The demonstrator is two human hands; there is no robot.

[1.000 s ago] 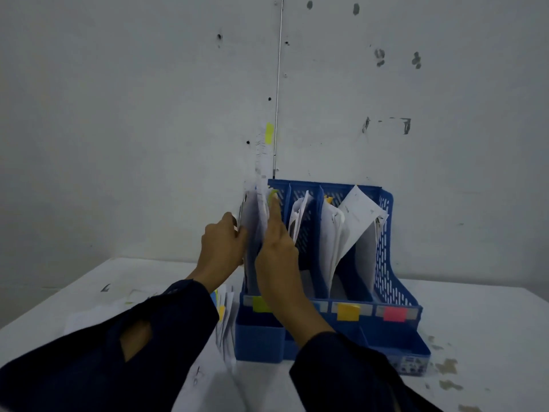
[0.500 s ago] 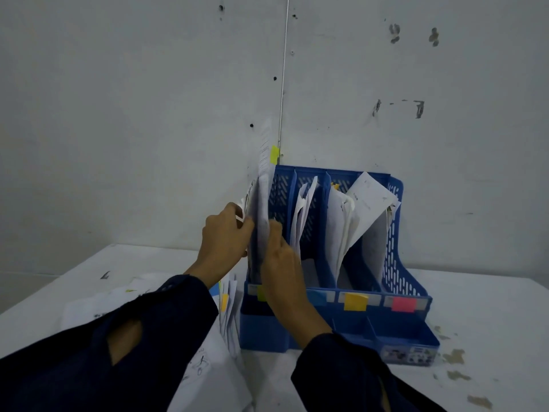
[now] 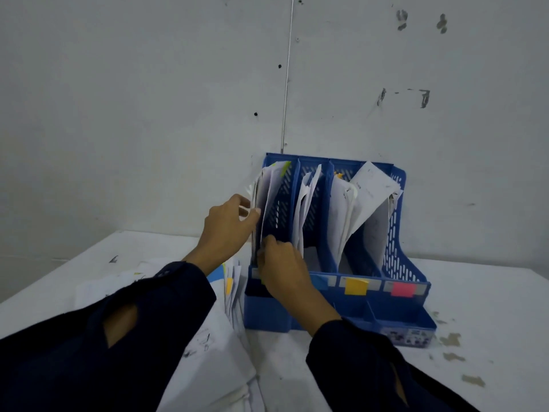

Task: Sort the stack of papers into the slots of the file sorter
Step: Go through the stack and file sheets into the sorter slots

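A blue file sorter (image 3: 395, 242) stands against the wall with white sheets in its slots and coloured tags along its front bar. A sheet with a green tag (image 3: 271, 188) stands in the leftmost slot. My left hand (image 3: 227, 226) holds the papers at that slot's outer left side, thumb against the sheets. My right hand (image 3: 282, 267) is low at the slot's front, fingers curled on the bottom edge of the sheet. The stack of papers (image 3: 214, 346) lies on the table to the left of the sorter, partly under my left sleeve.
A white table (image 3: 490, 307) with stains at the right carries everything. The grey wall (image 3: 148, 114) is right behind the sorter. A yellow tag (image 3: 356, 286) and a pink tag (image 3: 403, 289) mark the right slots.
The green-tagged sheet has gone from high above the sorter down into the leftmost slot. My right hand slid down with it to the slot's front; my left hand stayed beside it.
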